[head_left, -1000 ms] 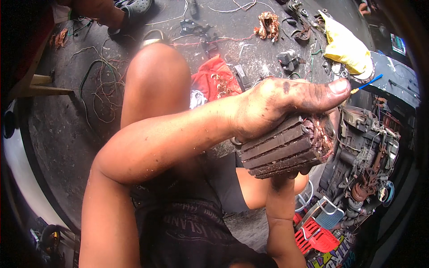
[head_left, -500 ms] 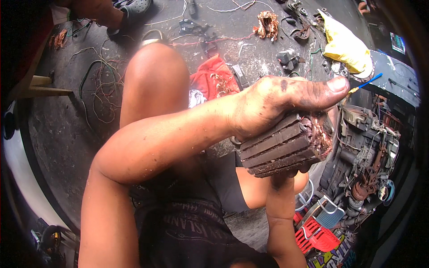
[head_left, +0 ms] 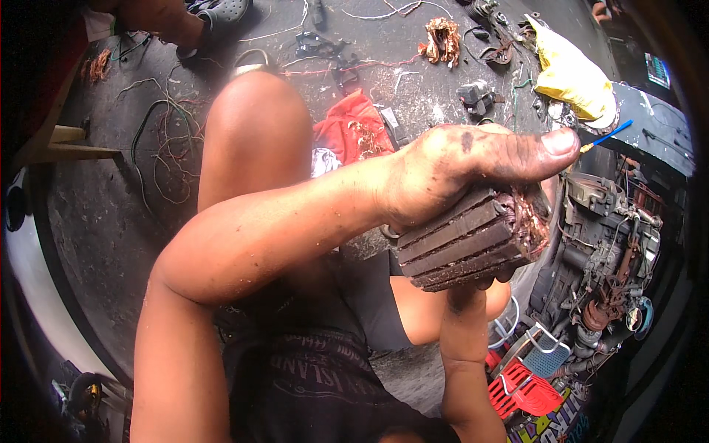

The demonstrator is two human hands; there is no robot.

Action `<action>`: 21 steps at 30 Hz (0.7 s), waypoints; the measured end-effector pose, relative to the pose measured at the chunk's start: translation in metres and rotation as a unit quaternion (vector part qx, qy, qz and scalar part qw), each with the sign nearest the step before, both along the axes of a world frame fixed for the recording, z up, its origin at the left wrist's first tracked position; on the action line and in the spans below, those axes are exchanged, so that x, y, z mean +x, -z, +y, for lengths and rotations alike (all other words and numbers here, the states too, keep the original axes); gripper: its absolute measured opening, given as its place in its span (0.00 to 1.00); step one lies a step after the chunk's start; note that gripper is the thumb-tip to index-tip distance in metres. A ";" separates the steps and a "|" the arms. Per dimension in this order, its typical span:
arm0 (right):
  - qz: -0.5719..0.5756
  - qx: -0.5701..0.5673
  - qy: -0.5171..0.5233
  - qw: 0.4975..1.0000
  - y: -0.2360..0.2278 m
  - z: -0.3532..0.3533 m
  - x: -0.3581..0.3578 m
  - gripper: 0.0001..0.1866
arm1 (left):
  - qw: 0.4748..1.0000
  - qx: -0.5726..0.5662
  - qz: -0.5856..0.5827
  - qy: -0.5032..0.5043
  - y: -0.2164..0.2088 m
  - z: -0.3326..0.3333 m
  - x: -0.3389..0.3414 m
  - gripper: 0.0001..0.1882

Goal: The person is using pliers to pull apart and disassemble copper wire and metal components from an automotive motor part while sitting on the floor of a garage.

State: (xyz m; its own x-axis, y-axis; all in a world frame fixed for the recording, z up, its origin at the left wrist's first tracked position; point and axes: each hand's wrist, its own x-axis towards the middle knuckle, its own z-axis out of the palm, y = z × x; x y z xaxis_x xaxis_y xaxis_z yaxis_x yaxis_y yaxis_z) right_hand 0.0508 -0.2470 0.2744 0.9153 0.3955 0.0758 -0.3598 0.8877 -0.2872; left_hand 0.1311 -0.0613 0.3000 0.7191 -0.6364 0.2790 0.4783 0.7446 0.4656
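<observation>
Right now, a dark slotted block [head_left: 458,244] with copper strands at one end is sitting between the person's hands: the left hand [head_left: 458,166] is clamping it from above, its thumb stretching past the copper end, while the right hand [head_left: 465,297] is mostly hiding underneath, so its grip is impossible to tell. Beyond them, the dark floor [head_left: 81,236] is carrying a red cloth [head_left: 343,122], tangled wires [head_left: 177,118] and a copper bundle [head_left: 442,40]. A yellow sack [head_left: 572,81] is lying at upper right, above a grimy engine [head_left: 591,244], and another person's dark shoe [head_left: 225,21] is showing at upper left.
</observation>
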 end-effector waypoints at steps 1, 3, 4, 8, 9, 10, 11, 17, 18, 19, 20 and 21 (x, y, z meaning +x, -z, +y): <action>0.001 -0.002 -0.001 1.000 0.000 0.001 -0.001 0.08 | 1.000 0.021 -0.018 -0.005 0.000 0.001 0.000 0.34; -0.001 -0.030 -0.001 1.000 -0.003 0.003 -0.001 0.08 | 0.996 0.063 -0.055 -0.016 0.001 0.003 0.000 0.39; -0.003 -0.066 0.001 0.998 -0.005 0.006 0.001 0.08 | 0.993 0.084 -0.074 -0.022 0.000 0.004 0.000 0.42; 0.026 -0.534 -0.023 0.845 -0.033 0.026 0.024 0.09 | 0.999 0.010 0.021 0.032 -0.005 0.012 -0.002 0.29; 0.031 -0.638 -0.061 0.767 -0.033 0.034 0.032 0.09 | 0.995 0.097 -0.008 -0.036 -0.005 0.015 -0.006 0.41; -0.017 -0.702 -0.102 0.704 -0.016 0.017 0.029 0.13 | 0.995 0.102 0.012 -0.012 -0.008 0.017 -0.006 0.40; -0.001 -0.694 -0.169 0.700 -0.013 0.001 0.030 0.28 | 0.993 0.112 0.035 0.008 -0.005 0.024 -0.006 0.40; -0.061 -0.741 -0.004 0.668 -0.005 -0.036 0.032 0.18 | 0.976 0.136 0.115 -0.128 0.012 0.044 -0.030 0.41; -0.053 -0.712 0.023 0.699 -0.008 -0.040 0.026 0.18 | 0.970 0.140 0.126 -0.156 0.015 0.050 -0.045 0.41; -0.043 -0.684 0.052 0.726 -0.009 -0.047 0.018 0.18 | 0.963 0.142 0.138 -0.180 0.019 0.054 -0.058 0.41; -0.026 -0.633 0.064 0.771 -0.012 -0.050 0.009 0.20 | 0.944 0.205 0.078 -0.247 0.030 0.061 -0.067 0.42; 0.015 -0.539 0.075 0.839 -0.013 -0.048 -0.001 0.20 | 0.944 0.212 0.082 -0.241 0.039 0.065 -0.075 0.42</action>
